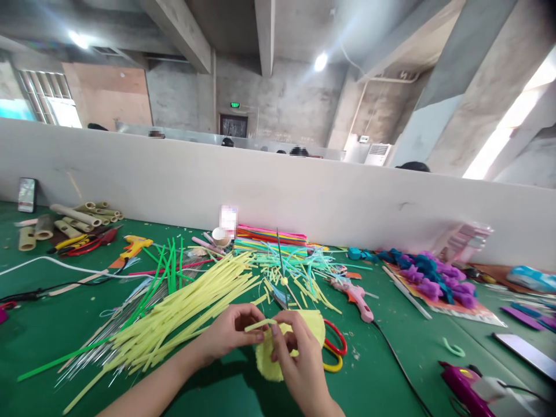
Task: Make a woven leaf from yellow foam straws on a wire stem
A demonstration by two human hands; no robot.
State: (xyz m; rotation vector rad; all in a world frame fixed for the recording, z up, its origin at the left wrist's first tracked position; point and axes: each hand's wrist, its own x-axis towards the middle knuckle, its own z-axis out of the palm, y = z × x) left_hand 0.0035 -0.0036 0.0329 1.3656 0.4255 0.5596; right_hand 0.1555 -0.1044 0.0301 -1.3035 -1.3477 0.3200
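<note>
Low in the middle of the view, my left hand point(232, 333) pinches one end of a short yellow strip point(259, 325). My right hand point(299, 359) is closed on the strip's other end and holds a fuzzy yellow pad point(269, 362) behind its fingers. A thin dark wire with a small yellow bead point(284, 281) stands just beyond my hands. To the left of my hands a big pile of yellow strips point(182, 313) fans across the green table point(391, 370).
Red and yellow scissors point(335, 349) lie right of my hands, a pink glue gun point(356, 292) beyond them. A magenta glue gun point(464, 388) sits bottom right, purple and blue fuzzy flowers point(438, 278) right, bamboo tubes point(73, 219) far left. A white partition point(278, 185) runs behind.
</note>
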